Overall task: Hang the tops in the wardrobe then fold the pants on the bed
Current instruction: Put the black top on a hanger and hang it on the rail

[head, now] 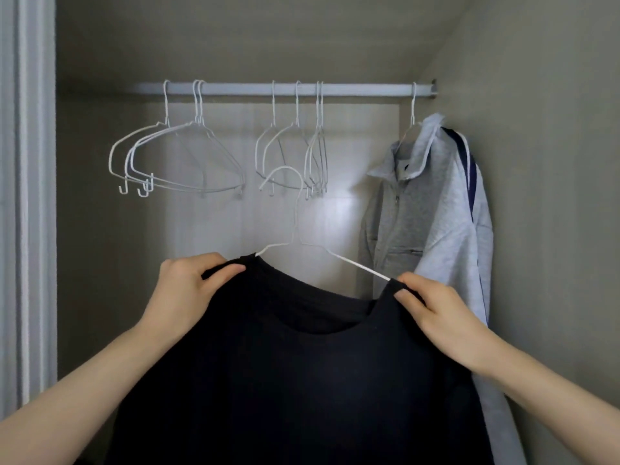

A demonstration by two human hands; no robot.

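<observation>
Chest-high, left hand [188,283] and right hand [436,313] each pinch a shoulder of the black top [285,364] on its white hanger [295,209], below the wardrobe rail [362,89].

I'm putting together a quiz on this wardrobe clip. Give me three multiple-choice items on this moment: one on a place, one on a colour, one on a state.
1. Where on the rail does the grey zip jacket hang?
A. far left end
B. middle
C. far right end

2. What colour is the top held by the hands?
A. black
B. red
C. white

3. How does the white hanger in the top stand?
A. hooked on the rail
B. held below the rail, its hook free
C. lying on the wardrobe floor

Answers:
1 C: the jacket hangs beside the right wall, past the empty hangers.
2 A: the cloth is black all over.
3 B: the left hand and right hand pinch the top's shoulders, and the hook ends well under the rail.
</observation>
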